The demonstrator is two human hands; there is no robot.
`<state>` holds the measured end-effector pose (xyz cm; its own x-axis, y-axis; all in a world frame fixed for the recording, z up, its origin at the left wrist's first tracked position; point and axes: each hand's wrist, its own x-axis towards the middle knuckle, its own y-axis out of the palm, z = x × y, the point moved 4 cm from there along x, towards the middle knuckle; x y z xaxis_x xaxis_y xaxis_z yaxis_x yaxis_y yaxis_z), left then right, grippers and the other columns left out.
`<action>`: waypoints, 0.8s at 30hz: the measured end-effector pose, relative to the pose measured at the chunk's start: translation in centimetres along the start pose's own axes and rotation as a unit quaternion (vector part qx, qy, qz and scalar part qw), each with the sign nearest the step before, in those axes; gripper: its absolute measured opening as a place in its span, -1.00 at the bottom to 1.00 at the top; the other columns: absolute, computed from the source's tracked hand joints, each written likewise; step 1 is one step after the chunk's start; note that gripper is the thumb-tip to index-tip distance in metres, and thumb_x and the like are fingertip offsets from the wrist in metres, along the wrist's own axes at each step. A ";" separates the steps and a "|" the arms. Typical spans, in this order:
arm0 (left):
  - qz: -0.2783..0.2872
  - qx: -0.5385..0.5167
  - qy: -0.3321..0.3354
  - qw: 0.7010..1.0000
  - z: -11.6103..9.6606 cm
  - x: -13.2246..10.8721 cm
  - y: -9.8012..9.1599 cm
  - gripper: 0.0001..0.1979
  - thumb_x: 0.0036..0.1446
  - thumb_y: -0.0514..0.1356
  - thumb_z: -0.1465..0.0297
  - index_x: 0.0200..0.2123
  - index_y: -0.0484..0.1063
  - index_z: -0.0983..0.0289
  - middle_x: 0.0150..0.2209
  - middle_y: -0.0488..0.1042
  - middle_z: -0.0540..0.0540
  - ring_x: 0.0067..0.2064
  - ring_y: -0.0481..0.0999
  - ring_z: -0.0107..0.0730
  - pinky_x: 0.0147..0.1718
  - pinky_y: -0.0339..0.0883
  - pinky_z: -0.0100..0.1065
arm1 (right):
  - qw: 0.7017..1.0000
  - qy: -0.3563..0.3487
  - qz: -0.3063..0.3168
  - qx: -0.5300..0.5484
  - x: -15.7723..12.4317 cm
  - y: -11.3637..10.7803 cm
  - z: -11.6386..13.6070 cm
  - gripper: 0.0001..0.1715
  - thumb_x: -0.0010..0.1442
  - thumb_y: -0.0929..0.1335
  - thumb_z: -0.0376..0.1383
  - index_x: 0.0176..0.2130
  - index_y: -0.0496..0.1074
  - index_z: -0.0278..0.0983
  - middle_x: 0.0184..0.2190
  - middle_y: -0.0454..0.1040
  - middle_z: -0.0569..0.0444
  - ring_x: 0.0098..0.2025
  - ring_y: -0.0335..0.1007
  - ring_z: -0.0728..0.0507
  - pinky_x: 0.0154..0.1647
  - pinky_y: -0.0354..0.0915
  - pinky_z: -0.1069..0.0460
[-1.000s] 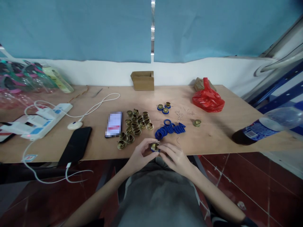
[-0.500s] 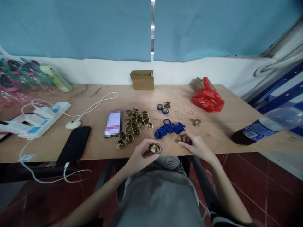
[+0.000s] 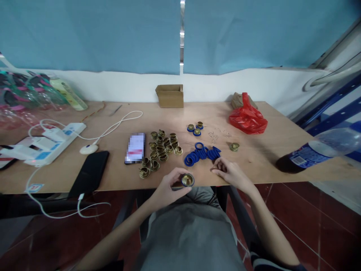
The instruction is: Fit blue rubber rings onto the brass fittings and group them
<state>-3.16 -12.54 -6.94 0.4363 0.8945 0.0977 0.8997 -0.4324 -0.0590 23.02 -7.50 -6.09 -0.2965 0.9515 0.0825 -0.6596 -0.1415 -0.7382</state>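
Just over the table's front edge, my left hand grips a round brass fitting by its rim, its hollow side facing up. A dark blue edge shows around that fitting. My right hand is at the tabletop with thumb and fingers pinched together; a small thin thing shows at the fingertips, too small to name. Beside it lies a pile of blue rings. Left of the rings, several brass fittings stand in a cluster. Farther back are three brass fittings with blue rings, and a single brass fitting lies to the right.
Thin clear loops lie behind the rings. A lit phone, a dark phone and a power strip with white cables are on the left. A cardboard box, red bag and cola bottle stand farther off.
My left hand and its brass fitting have shifted slightly right and down. The right hand's fingers have moved slightly, with the small thing still at the fingertips.
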 end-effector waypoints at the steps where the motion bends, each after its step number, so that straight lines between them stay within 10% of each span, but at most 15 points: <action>1: 0.001 -0.001 0.001 1.000 0.0 0.0 0.0 -0.65 0.19 0.33 0.41 0.03 0.41 0.24 -0.03 0.56 0.16 0.01 0.58 -0.24 0.00 0.49 -0.27 | 1.000 0.002 0.000 0.004 0.0 0.0 -0.1 -0.80 0.21 0.43 -0.16 -0.26 0.40 -0.23 -0.52 0.37 0.18 -0.53 0.25 -0.05 -0.48 0.13 0.05; 24: 0.003 0.017 0.010 1.000 -0.4 -0.1 -0.1 -0.66 0.18 0.32 0.44 0.02 0.42 0.24 -0.04 0.56 0.14 0.01 0.58 -0.24 0.01 0.47 -0.26 | 1.000 0.008 -0.005 -0.006 -0.1 0.1 -0.1 -0.78 0.22 0.42 -0.16 -0.27 0.36 -0.22 -0.55 0.32 0.21 -0.54 0.23 -0.04 -0.48 0.11 0.05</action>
<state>-3.25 -12.61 -6.56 0.4429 0.8889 0.1173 0.8960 -0.4341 -0.0938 23.11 -7.61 -6.23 -0.2797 0.9568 0.0792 -0.6539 -0.1294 -0.7455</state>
